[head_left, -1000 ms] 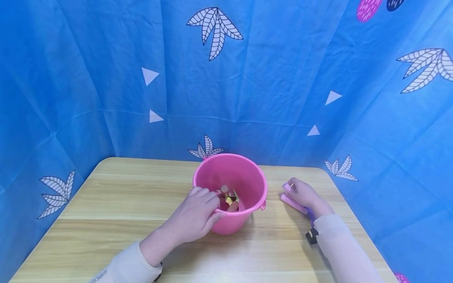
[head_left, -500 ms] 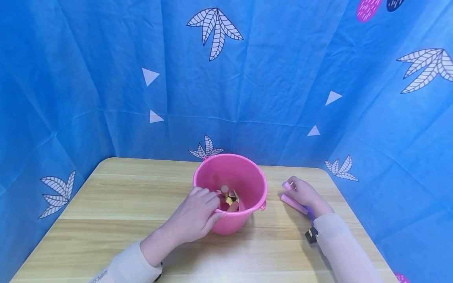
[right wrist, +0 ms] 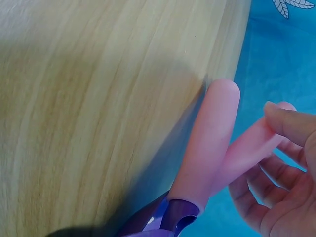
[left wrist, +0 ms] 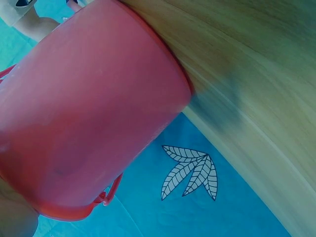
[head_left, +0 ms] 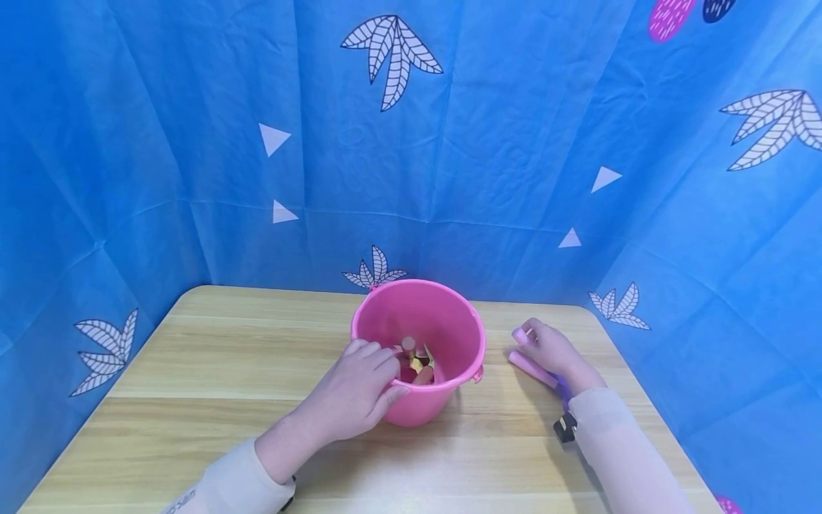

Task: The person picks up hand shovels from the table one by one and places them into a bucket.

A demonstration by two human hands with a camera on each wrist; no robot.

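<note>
A pink bucket (head_left: 414,407) stands on the table in the head view, its mouth tipped into sight. My left hand (head_left: 353,389) grips the near-left rim, fingers over the inside and thumb outside. The bucket wall (left wrist: 108,98) fills much of the left wrist view, with part of the left hand (left wrist: 17,217) at the lower left corner. To the right, my right hand (head_left: 552,353) pinches one of two rounded pink handles (right wrist: 205,143) between thumb and fingers. The handles spread in a V from a purple part (right wrist: 170,217); the tool's far end is hidden below the wrist.
Several brown and yellow pieces (head_left: 420,368) lie inside the bucket. A wooden table (head_left: 257,357) carries everything. Blue patterned cloth (head_left: 411,171) hangs along its back and sides. A small bucket handle lug (head_left: 477,375) juts out on the right.
</note>
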